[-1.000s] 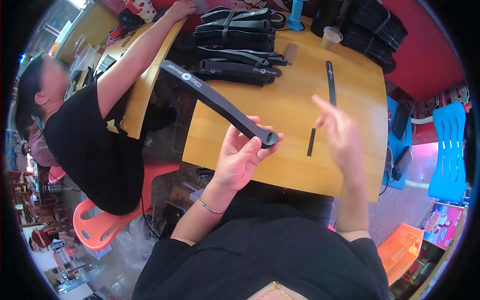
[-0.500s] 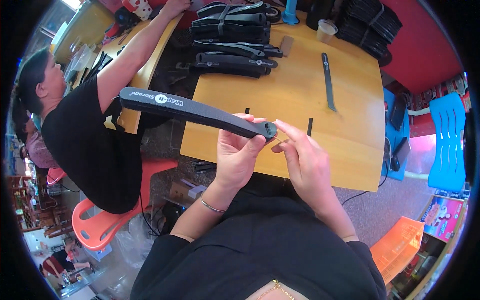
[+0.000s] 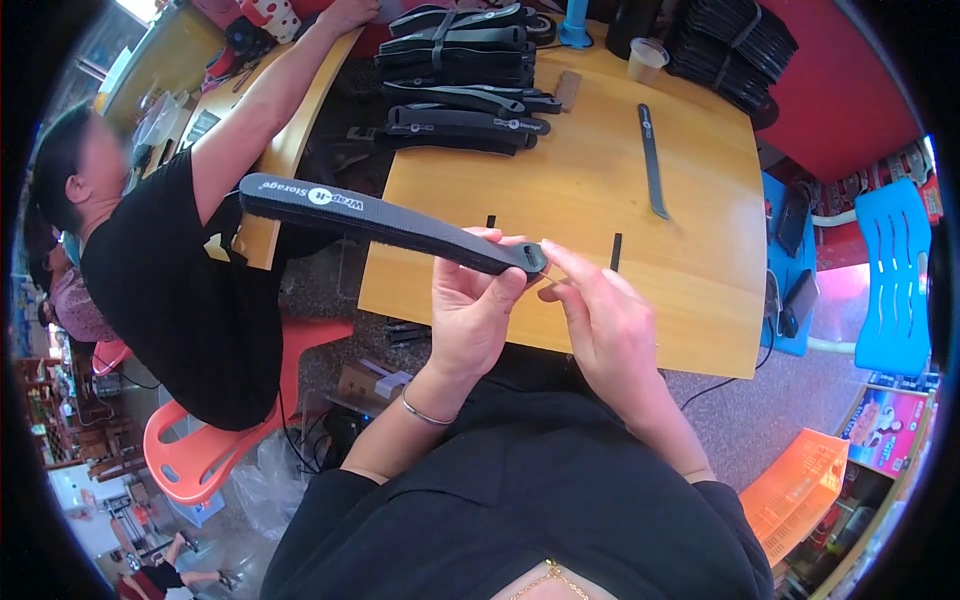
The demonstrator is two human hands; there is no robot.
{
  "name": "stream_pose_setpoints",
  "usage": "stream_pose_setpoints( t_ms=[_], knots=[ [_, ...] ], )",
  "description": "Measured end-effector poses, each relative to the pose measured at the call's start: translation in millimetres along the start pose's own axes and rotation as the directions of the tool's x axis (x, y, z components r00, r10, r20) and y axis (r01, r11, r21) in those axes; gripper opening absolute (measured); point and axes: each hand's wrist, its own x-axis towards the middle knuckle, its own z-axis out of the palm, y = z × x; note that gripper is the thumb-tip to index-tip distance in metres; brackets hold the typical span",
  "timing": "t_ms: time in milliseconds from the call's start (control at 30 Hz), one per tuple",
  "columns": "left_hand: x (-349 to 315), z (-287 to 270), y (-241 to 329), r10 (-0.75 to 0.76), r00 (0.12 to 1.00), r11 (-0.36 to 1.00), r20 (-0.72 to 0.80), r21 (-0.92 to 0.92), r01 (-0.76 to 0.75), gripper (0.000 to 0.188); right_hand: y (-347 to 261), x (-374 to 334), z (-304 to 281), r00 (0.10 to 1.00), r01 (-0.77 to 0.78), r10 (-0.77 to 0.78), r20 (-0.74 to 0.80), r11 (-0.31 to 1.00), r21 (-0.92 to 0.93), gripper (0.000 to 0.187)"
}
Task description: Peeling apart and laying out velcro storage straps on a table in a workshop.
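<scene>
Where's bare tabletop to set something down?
Bare wooden tabletop: right of the loose strap to the table's right edge; also between that strap and the left strap piles. Crowded: the far edge, with those piles, pale cup and right strap stack; near side, under left hand, right hand and strap bundle.

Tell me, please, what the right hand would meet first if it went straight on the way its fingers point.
Most likely the holed end of the black strap bundle, held in the left hand; the right hand looks very close or touching, but depth is unclear.
</scene>
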Motion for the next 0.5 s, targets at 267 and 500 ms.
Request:
stream_pose_setpoints(
  t_ms=[267,500],
  knots=[
    [-1.9,2.6,-0.5,0.116,0.991,0.99,-0.063,0.082,-0.111,0.04,-8.1,0.4,-4.4,0.996,-0.059,0.059,0.066,0.998,0.008,0.035],
    [-1.3,4.6,1.8,0.37,0.919,0.79,0.133,0.475,-0.387,0.037,-6.8,-0.2,1.5,0.997,-0.069,0.072,-0.01,0.982,0.177,0.041]
  ],
)
